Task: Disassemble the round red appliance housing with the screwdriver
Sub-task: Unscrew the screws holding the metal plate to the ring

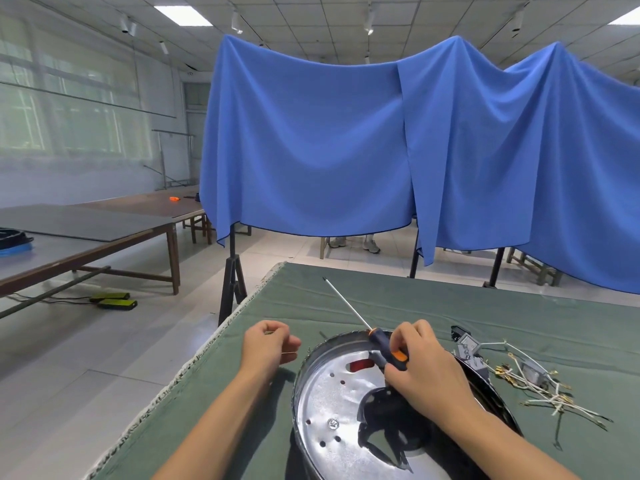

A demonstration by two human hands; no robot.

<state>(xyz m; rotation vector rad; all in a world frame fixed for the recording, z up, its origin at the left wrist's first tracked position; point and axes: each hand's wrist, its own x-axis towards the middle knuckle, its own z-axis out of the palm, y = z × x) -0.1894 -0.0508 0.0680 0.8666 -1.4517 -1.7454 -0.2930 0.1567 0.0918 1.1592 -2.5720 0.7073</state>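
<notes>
One screw (pixel 332 423) shows on the shiny metal plate inside the round housing (pixel 346 393), which sits on the green cloth (pixel 433 306) at the near edge. The right hand (pixel 420 370) grips the screwdriver (pixel 382 349) by its handle, shaft aimed away, off any fastener. The left hand (pixel 268 342) hovers just beside the rim, fingers curled, perhaps pinching something small. Between screws, I judge; next the tip must swing down onto that screw. Loose wiring (pixel 533 382) lies beyond
</notes>
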